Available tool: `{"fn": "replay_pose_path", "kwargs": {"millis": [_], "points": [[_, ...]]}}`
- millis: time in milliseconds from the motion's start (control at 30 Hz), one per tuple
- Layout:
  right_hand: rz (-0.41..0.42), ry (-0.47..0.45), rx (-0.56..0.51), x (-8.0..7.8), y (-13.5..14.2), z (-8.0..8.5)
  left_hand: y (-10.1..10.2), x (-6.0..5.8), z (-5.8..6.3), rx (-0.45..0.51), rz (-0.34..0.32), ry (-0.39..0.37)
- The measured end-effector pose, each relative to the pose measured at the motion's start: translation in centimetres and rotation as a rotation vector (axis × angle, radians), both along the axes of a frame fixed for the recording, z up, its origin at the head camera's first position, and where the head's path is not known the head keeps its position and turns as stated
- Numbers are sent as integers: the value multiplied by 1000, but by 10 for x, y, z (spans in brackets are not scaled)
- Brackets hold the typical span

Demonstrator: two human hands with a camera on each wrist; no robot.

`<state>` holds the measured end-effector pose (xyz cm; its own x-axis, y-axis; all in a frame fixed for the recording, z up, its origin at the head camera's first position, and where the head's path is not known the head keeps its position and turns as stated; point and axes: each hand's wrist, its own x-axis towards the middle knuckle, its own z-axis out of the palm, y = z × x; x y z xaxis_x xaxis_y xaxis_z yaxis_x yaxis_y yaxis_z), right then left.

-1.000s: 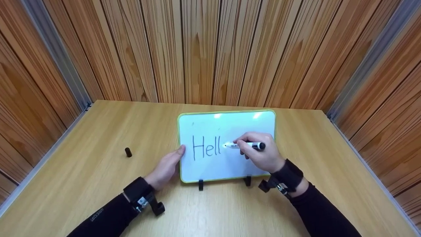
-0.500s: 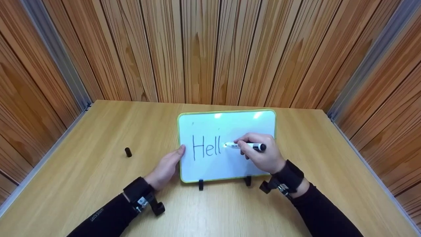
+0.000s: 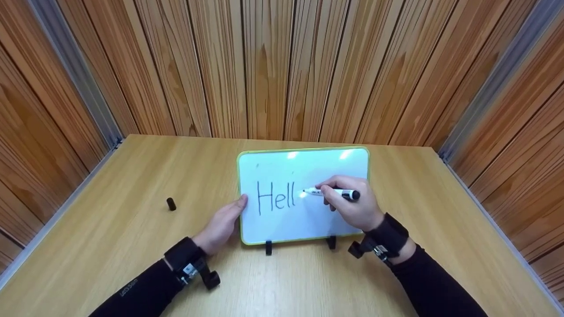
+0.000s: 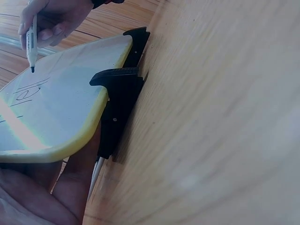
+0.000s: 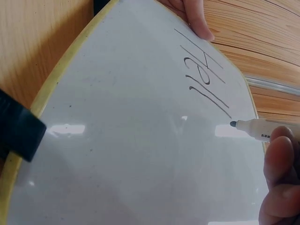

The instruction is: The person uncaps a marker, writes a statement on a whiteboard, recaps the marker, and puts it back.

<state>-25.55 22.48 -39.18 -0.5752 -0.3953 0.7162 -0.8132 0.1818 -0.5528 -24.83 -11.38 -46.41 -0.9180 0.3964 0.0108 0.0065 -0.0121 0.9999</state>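
Observation:
A whiteboard [image 3: 282, 224] with a yellow-green rim leans back on a black stand [image 4: 119, 105], with "Hell" written on it in dark ink. My left hand [image 3: 222, 224] grips its left edge, the thumb on the front and the fingers behind, as the left wrist view shows. In my right hand [image 3: 352, 204] a white marker [image 5: 255, 127] is pinched between thumb and fingers. Its dark uncapped tip points left, just right of the last "l"; whether it touches the board I cannot tell. The marker's rear end is black.
A black marker cap [image 3: 171, 204] lies on the wooden table [image 3: 145, 237], left of the board. Wood-panelled walls [image 3: 266, 70] stand behind and at both sides. Two black stand feet [image 3: 269, 248] poke out under the board's lower edge.
My right hand has shifted slightly right with the marker, and the tip has risen a little. My left hand stays on the board's edge, and the writing looks the same.

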Motion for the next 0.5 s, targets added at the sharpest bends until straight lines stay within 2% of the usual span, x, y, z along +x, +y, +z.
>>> {"fn": "replay_pose_path", "kwargs": {"millis": [200,500], "points": [[2,50,18,0,-4,-2,1,1,-1,29,17,-10],[-14,38,42,-1,-3,-6,2,1,-2,50,9,-9]]}}
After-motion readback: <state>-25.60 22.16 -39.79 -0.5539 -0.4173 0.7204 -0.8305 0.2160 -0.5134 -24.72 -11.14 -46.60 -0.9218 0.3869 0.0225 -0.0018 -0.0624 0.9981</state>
